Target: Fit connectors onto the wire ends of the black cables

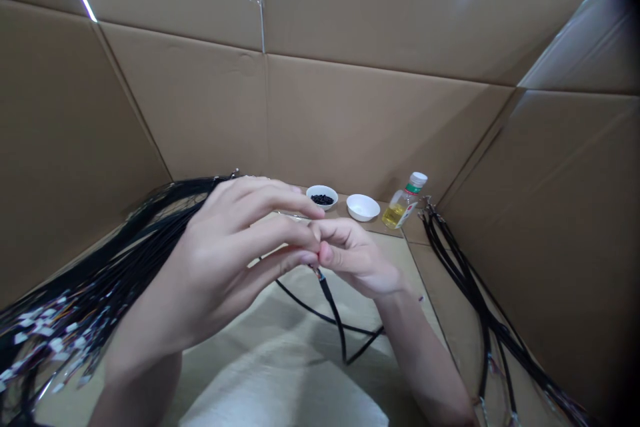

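My left hand (235,250) and my right hand (357,257) meet in the middle, thumbs and fingertips pressed together. Between them they pinch the end of a black cable (336,317), where thin coloured wires (317,272) come out of its sheath. The tips of those wires, and anything fitted on them, are hidden behind the fingers. Below the hands the cable hangs down, bends sharply and runs back up to the right, passing behind my right wrist. The middle and other fingers of my left hand stretch out over the pinch.
Many black cables with white connectors (57,343) lie along the left. More black cables (475,300) run down the right. At the back stand a bowl of small black parts (323,200), a white bowl (363,207) and a tilted bottle of yellow liquid (397,213). Cardboard walls (390,127) enclose everything.
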`<state>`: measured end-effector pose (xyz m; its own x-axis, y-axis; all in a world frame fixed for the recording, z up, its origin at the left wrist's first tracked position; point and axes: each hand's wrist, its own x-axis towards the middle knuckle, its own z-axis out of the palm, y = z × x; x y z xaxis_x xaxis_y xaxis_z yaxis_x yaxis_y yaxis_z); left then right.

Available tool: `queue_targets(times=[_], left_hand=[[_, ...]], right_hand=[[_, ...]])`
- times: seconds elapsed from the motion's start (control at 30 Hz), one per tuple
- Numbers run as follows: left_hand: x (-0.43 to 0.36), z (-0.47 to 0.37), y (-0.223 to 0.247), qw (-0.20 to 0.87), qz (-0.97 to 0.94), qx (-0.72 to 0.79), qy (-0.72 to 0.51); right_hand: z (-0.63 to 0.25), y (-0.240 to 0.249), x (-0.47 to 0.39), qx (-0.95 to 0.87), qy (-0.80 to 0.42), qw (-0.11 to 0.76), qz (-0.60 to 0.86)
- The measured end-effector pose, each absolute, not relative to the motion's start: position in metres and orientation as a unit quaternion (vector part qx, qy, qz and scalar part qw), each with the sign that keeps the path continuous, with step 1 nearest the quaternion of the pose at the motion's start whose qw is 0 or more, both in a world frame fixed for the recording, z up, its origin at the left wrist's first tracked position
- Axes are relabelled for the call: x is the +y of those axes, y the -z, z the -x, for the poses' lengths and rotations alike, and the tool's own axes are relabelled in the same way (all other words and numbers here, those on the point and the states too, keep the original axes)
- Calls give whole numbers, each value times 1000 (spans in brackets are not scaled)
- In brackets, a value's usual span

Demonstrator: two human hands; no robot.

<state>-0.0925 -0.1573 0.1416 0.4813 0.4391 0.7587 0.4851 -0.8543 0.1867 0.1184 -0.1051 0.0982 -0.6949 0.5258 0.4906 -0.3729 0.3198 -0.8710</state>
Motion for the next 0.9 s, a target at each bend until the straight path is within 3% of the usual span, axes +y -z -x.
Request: queue_targets(times=[0.13, 0.33, 0.47, 0.63, 0.8, 0.9], left_hand=[[-154, 91, -138, 150, 828, -300, 449], [-148, 90, -136, 207, 812, -330, 434], [-147, 86, -134, 192, 808, -321, 456], [-147, 82, -135, 77, 805, -312, 499], [-148, 84, -140, -90, 779, -316, 534], [-149, 85, -141, -135, 758, -316, 554]], right_hand=[[-120, -108, -118, -732, -467, 475, 147], [-115, -113, -139, -708, -373, 564, 203], [-109, -111, -144, -708, -278, 610, 221], [-107, -107, -146, -744, -135, 620, 210], [-112, -111, -145, -699, -357, 579, 221], [-116, -114, -141, -669, -475, 544, 176]])
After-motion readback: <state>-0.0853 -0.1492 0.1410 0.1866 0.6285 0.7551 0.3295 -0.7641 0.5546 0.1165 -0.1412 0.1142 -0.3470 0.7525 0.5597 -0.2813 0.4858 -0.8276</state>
